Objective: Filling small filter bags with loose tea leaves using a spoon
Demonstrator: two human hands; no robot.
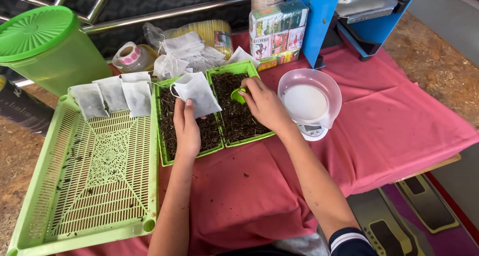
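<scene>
My left hand (186, 128) holds a white filter bag (196, 94) over the left green tray (163, 151) of dark loose tea. My right hand (264, 105) grips a small green scoop (238, 95) dipped into the tea in the right green tray (249, 138). Both trays sit side by side on a red cloth (389, 131).
A large green slotted tray (95, 186) lies at left with three filled white bags (112, 94) on its far edge. A pile of empty bags (182, 54) lies behind. A scale with a clear bowl (309, 99) stands right. Behind are a green lidded bucket (47, 49), small boxes (277, 29), a tape roll (128, 54) and a blue machine (349, 16).
</scene>
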